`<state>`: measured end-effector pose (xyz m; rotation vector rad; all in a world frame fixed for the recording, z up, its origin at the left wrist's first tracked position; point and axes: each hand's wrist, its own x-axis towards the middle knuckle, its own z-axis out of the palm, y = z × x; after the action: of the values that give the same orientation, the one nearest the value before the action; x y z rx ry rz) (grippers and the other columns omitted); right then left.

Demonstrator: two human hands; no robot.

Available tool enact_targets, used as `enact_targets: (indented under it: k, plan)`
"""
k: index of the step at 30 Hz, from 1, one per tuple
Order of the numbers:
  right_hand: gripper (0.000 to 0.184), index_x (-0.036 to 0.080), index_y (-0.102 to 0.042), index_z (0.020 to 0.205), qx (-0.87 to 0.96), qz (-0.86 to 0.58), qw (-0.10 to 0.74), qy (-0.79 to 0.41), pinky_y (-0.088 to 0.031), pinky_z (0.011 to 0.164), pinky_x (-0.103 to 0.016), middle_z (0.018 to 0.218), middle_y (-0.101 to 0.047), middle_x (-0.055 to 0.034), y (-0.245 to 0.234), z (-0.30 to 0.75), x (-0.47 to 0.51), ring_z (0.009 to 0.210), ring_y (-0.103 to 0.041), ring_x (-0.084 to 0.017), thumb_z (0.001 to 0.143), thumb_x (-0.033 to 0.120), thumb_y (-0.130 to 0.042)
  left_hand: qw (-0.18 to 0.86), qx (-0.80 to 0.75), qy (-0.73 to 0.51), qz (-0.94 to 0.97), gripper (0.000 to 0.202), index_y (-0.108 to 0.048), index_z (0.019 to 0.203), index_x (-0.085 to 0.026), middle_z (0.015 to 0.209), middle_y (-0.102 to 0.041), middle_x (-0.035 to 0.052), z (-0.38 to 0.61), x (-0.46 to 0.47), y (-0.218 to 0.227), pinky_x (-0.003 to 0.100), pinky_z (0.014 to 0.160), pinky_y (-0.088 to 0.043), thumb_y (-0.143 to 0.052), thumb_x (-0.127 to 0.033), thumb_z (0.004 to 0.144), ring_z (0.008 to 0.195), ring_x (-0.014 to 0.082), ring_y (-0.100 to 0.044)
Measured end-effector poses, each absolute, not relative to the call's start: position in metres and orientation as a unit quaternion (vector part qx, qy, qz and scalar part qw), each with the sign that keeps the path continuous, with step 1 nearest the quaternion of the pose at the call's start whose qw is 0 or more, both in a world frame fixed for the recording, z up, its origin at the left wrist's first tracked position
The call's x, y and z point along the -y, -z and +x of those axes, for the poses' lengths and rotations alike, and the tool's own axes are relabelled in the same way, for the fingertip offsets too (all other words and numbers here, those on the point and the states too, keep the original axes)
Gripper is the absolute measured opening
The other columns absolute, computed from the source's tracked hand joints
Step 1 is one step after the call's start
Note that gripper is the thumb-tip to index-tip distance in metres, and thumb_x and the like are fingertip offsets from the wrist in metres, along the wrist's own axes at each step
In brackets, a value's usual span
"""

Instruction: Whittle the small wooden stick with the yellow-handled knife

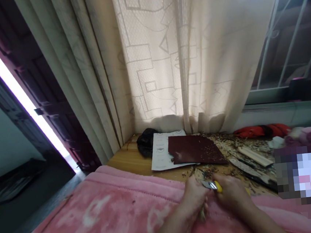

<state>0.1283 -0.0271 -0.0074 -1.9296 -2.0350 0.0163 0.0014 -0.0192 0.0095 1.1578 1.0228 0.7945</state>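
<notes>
Both hands meet low in the view, over a pink blanket (112, 208). My right hand (233, 195) is closed around a yellow-handled knife (214, 186), whose metal blade points left toward my left hand. My left hand (194, 197) is closed around a small piece of wood (202, 212); only a pale tip shows below the fingers. The blade touches or nearly touches the left hand's fingers. Wood shavings (224, 144) lie scattered on the wooden surface (126, 157) just beyond the hands.
A dark red sheet (194, 149) lies on a white paper (161, 150) ahead. A black bag (145, 141) sits at the curtain's foot. Wooden sticks (254, 156) and red cloth (258, 131) lie to the right. Curtains (188, 54) hang behind; a dark doorway (31, 88) opens left.
</notes>
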Motion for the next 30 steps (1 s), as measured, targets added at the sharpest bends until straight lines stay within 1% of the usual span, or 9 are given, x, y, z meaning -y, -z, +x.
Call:
enact_targets:
  k: [2, 7, 12, 19, 27, 30]
  plan:
    - [0.014, 0.022, -0.053, 0.067, 0.721, -0.672, 0.169, -0.004, -0.022, 0.052, -0.024, 0.064, -0.060, -0.0006, 0.008, 0.128, 0.028, 0.060, -0.052, -0.014, 0.066, 0.018, -0.040, 0.648, -0.443, -0.355, 0.507, 0.020, -0.045, 0.074, -0.017, 0.038, -0.037, -0.0093, 0.000, 0.019, -0.006, 0.015, 0.023, -0.026, -0.052, -0.026, 0.058, 0.025, 0.0054, -0.032]
    - [0.013, 0.021, -0.053, 0.067, 0.724, -0.666, 0.180, 0.004, -0.021, 0.051, -0.023, 0.063, -0.059, -0.0006, 0.008, 0.127, 0.031, 0.058, -0.051, -0.013, 0.067, 0.018, -0.040, 0.638, -0.448, -0.363, 0.511, 0.023, -0.046, 0.072, -0.015, 0.042, -0.042, -0.0079, 0.002, 0.018, 0.000, 0.015, 0.025, -0.028, -0.057, -0.025, 0.055, 0.027, 0.0044, -0.035]
    - [0.013, 0.020, -0.052, 0.067, 0.729, -0.659, 0.184, -0.003, -0.021, 0.052, -0.022, 0.062, -0.058, -0.0007, 0.003, 0.126, 0.033, 0.059, -0.051, -0.012, 0.068, 0.018, -0.039, 0.622, -0.470, -0.363, 0.511, 0.028, -0.049, 0.077, -0.015, 0.046, -0.047, -0.0069, 0.004, 0.015, 0.003, 0.016, 0.028, -0.030, -0.059, -0.026, 0.053, 0.029, 0.0050, -0.038]
    - [0.014, 0.021, -0.052, 0.068, 0.718, -0.670, 0.188, -0.004, -0.022, 0.052, -0.023, 0.064, -0.059, -0.0011, 0.001, 0.127, 0.033, 0.061, -0.051, -0.014, 0.069, 0.023, -0.038, 0.634, -0.476, -0.364, 0.489, 0.025, -0.052, 0.076, -0.014, 0.043, -0.046, -0.0072, 0.004, 0.015, -0.003, 0.016, 0.030, -0.029, -0.056, -0.016, 0.052, 0.030, 0.0044, -0.036]
    - [0.015, 0.021, -0.052, 0.068, 0.708, -0.684, 0.176, -0.001, -0.021, 0.051, -0.024, 0.065, -0.059, -0.0017, 0.009, 0.129, 0.028, 0.061, -0.052, -0.015, 0.068, 0.031, -0.041, 0.678, -0.444, -0.368, 0.456, 0.018, -0.055, 0.066, -0.013, 0.041, -0.044, -0.0059, 0.001, 0.020, -0.015, 0.014, 0.035, -0.029, -0.059, -0.016, 0.049, 0.035, 0.0040, -0.038]
    - [0.013, 0.022, -0.053, 0.068, 0.708, -0.684, 0.177, 0.002, -0.021, 0.051, -0.024, 0.066, -0.060, -0.0012, 0.011, 0.129, 0.027, 0.062, -0.052, -0.015, 0.068, 0.029, -0.041, 0.689, -0.445, -0.360, 0.446, 0.016, -0.055, 0.063, -0.013, 0.040, -0.043, -0.0060, 0.001, 0.020, -0.018, 0.014, 0.035, -0.028, -0.059, -0.014, 0.048, 0.034, 0.0039, -0.037]
